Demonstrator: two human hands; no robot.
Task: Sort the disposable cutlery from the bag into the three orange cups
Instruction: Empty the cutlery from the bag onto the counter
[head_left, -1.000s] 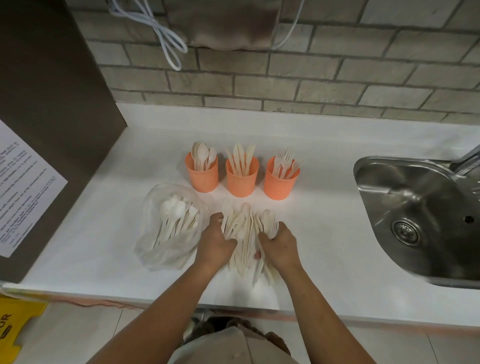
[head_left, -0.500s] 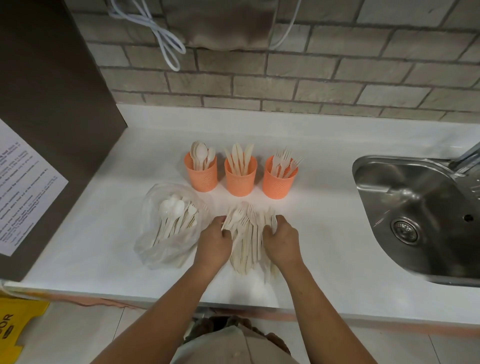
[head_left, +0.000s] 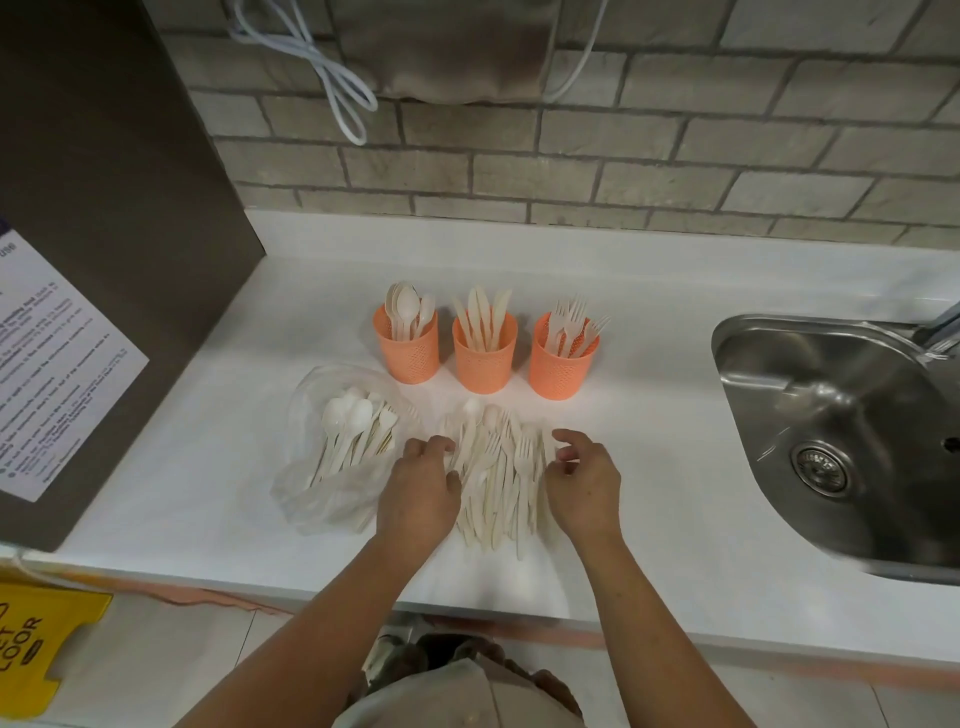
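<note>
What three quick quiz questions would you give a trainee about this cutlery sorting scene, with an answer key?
1. True or false: the middle orange cup holds knives.
2. Where does the plastic bag lie relative to the loose cutlery pile? A: to its left. B: to its right. C: on top of it.
3. Fill in: the rightmost cup holds ____.
Key: 1 true; 2 A; 3 forks.

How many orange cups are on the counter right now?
3, in a row behind the loose cutlery pile: left cup holds spoons, middle cup knives, right cup forks. None looks hidden.
</note>
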